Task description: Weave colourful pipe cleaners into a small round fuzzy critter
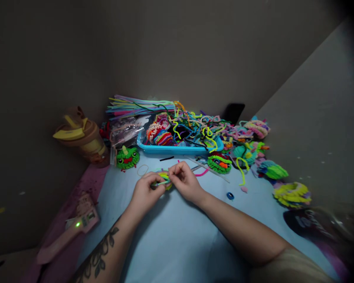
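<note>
Left hand (149, 188) of mine pinches a small yellow-green fuzzy piece (164, 173) between thumb and fingers, while my right hand (184, 181) closes on its right edge, thumb and fingertips pressed together; which strand of it they have, I cannot tell. The piece sits directly between the two hands, touching both, just off the fingertips of each, so neither is clearly nearer. Its long axis is mostly hidden by my fingers, but a pale green strip along it runs roughly sideways, from one pinch toward the other. My left forearm slants in from the lower left and my right from the lower right, the right wrist bent so the fingers point back leftward. Beneath lies the pale blue tabletop (177, 243); the blue tray (179, 150) stands just beyond, and a blue ring (230, 195) lies off to the right.
</note>
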Available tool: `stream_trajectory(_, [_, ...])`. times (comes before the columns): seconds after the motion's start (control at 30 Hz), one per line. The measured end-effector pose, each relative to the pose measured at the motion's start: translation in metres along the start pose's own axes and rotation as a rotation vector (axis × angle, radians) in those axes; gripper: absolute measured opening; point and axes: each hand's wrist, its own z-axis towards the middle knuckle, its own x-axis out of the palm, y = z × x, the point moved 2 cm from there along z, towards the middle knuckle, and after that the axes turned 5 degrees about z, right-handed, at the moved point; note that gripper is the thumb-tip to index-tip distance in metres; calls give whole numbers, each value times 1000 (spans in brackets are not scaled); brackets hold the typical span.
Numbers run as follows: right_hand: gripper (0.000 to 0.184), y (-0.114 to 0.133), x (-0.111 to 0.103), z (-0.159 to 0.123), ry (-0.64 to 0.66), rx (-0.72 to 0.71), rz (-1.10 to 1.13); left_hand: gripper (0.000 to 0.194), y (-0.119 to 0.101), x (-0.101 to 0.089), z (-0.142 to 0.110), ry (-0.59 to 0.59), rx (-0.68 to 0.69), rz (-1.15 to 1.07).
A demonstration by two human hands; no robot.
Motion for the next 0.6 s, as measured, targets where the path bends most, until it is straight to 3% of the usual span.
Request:
stream_trajectory(0.13, [13, 1, -5, 2, 8, -32, -114, 7, 1, -1, 1, -13, -15, 45])
stream_trajectory(0.3, [12, 6, -6, 5, 127, -128, -354, 6, 0, -3, 1, -36, -27, 36])
stream_trajectory(0.6, [10, 4, -3, 4, 181, -173, -375, 6, 2, 1, -1, -39, 39, 38])
